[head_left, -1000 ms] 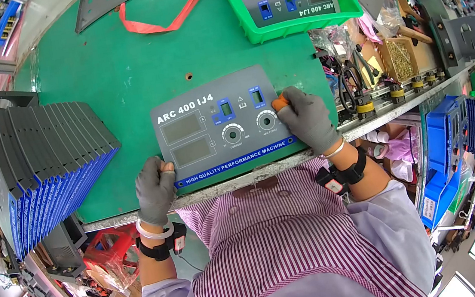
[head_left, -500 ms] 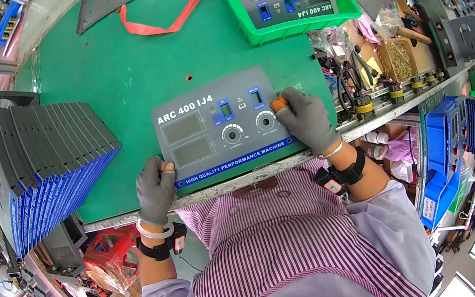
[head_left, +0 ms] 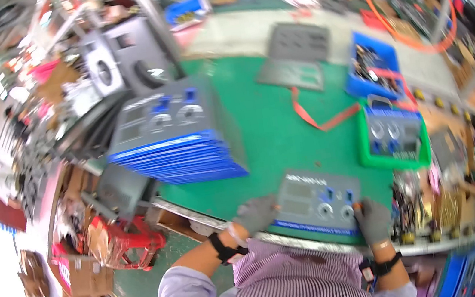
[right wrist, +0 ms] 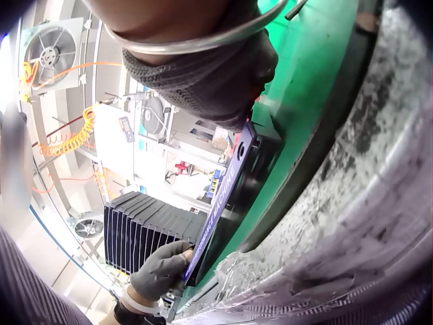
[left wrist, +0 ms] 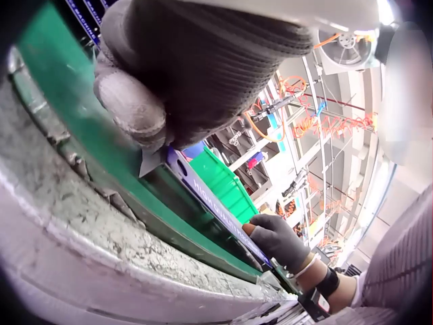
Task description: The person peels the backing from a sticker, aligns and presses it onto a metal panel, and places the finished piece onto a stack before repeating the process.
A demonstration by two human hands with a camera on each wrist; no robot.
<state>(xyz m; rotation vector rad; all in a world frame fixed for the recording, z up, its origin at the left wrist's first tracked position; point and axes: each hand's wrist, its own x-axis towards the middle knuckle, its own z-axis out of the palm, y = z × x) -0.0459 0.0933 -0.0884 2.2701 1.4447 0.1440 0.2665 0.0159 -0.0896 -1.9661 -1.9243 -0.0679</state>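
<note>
A grey machine front panel (head_left: pixel 312 202) with a blue lower strip, dials and switch cutouts lies near the front edge of the green-topped table, blurred in the head view. The gloved left hand (head_left: pixel 257 214) pinches its left end. At the opposite end, the right hand (head_left: pixel 374 221), also gloved, grips the right edge with bare fingertips showing. In the left wrist view the panel's blue strip (left wrist: pixel 213 200) runs between both hands. The right wrist view shows the left thumb and fingers on the far corner of the panel (right wrist: pixel 226 189).
To the left stands a tall stack of similar panels (head_left: pixel 169 140). A green bin (head_left: pixel 366 157) holding another panel sits at the right, with a blue bin (head_left: pixel 355 80) of small parts behind it. Red ribbon (head_left: pixel 331 120) and grey plates (head_left: pixel 296 46) lie farther back.
The head view has swung toward the left and up, bringing the stack nearer the middle and the blue bin into sight. Both hands still hold the panel at its ends.
</note>
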